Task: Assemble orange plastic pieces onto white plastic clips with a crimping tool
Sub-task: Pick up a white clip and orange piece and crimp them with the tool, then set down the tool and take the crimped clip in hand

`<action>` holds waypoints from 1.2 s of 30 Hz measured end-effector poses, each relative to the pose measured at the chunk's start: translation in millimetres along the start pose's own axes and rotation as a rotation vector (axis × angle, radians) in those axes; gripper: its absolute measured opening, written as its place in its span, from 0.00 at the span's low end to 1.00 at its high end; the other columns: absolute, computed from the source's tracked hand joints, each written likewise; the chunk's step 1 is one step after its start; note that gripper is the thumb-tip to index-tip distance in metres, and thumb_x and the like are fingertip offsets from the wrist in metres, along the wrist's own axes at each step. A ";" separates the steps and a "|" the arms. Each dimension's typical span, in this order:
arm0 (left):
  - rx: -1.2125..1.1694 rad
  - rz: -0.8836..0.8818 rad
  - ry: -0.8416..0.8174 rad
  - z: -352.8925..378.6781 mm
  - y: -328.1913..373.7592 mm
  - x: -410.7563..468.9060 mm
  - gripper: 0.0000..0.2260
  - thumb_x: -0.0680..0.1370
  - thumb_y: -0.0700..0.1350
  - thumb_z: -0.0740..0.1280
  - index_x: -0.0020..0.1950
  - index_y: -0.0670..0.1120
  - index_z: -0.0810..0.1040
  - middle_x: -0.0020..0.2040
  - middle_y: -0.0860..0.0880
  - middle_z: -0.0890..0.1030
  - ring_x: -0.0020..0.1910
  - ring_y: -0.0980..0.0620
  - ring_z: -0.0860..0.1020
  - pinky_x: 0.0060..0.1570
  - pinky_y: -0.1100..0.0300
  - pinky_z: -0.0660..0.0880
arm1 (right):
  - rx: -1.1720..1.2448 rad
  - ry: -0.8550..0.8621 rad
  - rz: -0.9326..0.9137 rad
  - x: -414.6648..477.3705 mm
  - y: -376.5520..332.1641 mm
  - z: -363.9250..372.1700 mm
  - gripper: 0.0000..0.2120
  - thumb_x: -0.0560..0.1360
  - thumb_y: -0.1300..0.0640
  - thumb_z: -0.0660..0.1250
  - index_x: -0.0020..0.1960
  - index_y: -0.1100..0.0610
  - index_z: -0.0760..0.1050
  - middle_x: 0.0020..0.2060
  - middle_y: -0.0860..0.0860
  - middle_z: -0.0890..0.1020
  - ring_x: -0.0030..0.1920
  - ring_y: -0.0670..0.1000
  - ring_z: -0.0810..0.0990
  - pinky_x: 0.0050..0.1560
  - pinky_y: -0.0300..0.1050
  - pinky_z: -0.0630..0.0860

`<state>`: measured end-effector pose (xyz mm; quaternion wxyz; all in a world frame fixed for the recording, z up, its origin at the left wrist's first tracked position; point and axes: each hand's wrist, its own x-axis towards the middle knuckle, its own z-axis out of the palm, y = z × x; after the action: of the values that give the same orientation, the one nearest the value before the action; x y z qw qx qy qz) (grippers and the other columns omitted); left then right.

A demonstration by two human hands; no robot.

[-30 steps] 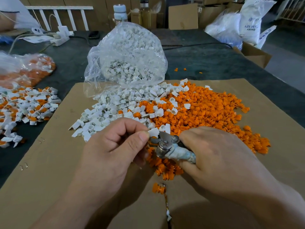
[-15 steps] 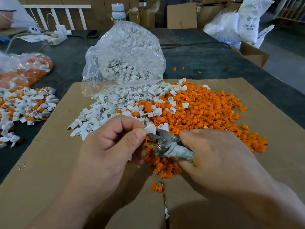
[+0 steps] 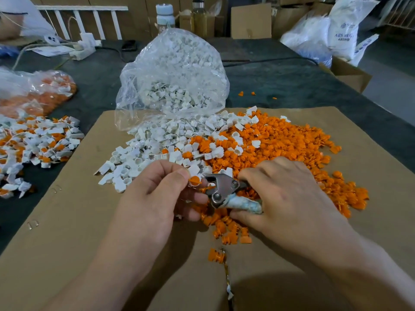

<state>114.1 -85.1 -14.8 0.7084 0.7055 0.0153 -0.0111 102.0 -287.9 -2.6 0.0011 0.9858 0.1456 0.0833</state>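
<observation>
Right now I see both hands meeting at the near edge of the heap, over the cardboard sheet (image 3: 67, 243). The left hand (image 3: 157, 198) is curled. Its thumb and forefinger pinch one orange piece (image 3: 195, 181) and hold it right at the tip of the crimping tool (image 3: 221, 187). From my end I cannot tell whether a white clip sits under that piece, because the fingers hide it. The other left fingers are folded in beneath, and I cannot make out anything in them.

The right hand (image 3: 289, 198) grips the tool by its handle, which is wrapped in something pale and worn. The thumb lies under the wrap and the fingers curl over the top, with the hand low over the orange pieces (image 3: 280, 142). I cannot see how far apart the tool's jaws stand.

Those orange pieces spread across the right half of the sheet. The white clips (image 3: 157, 149) spill over the left half and mix with the orange ones where the two heaps meet. Behind them a clear plastic bag (image 3: 175, 70) of more clips slumps open onto the sheet. One stray orange part (image 3: 216, 254) lies alone, nearer than the hands. Well off to the left, on the dark table (image 3: 292, 86), sits a separate pile of mixed white and orange bits (image 3: 38, 140).
</observation>
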 end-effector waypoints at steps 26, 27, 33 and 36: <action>-0.405 -0.282 -0.383 1.2 4.0 -6.1 0.03 0.71 0.41 0.75 0.39 0.44 0.83 0.31 0.45 0.75 0.23 0.54 0.71 0.18 0.65 0.69 | 0.371 0.286 -0.238 0.0 -28.2 -5.9 0.13 0.82 0.54 0.56 0.48 0.57 0.78 0.41 0.49 0.77 0.41 0.50 0.75 0.39 0.50 0.75; -0.400 -0.259 -0.380 1.2 4.2 -6.3 0.03 0.70 0.43 0.74 0.39 0.44 0.83 0.30 0.45 0.75 0.22 0.54 0.71 0.18 0.65 0.69 | 0.422 0.259 -0.220 -0.6 -29.1 -7.2 0.12 0.82 0.53 0.55 0.48 0.54 0.76 0.41 0.47 0.76 0.41 0.48 0.74 0.39 0.49 0.75; -0.030 0.216 -0.332 0.1 -4.8 -10.1 0.06 0.73 0.54 0.72 0.47 0.55 0.82 0.33 0.50 0.79 0.29 0.54 0.77 0.28 0.64 0.75 | 1.073 -0.009 0.133 -3.9 -30.9 -9.2 0.12 0.79 0.47 0.59 0.40 0.52 0.71 0.29 0.44 0.73 0.28 0.44 0.70 0.26 0.42 0.68; 0.269 0.525 -0.286 -1.6 -10.0 -12.8 0.08 0.78 0.61 0.66 0.54 0.61 0.78 0.38 0.56 0.81 0.34 0.55 0.80 0.33 0.62 0.76 | 1.790 -0.375 0.364 -0.9 -29.9 -16.2 0.10 0.73 0.55 0.62 0.34 0.52 0.70 0.24 0.48 0.63 0.21 0.47 0.57 0.20 0.38 0.56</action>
<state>101.0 -83.6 -24.3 0.5826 0.7639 -0.2684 0.0711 89.9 -259.9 12.5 -0.7488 0.6247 -0.0039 -0.2215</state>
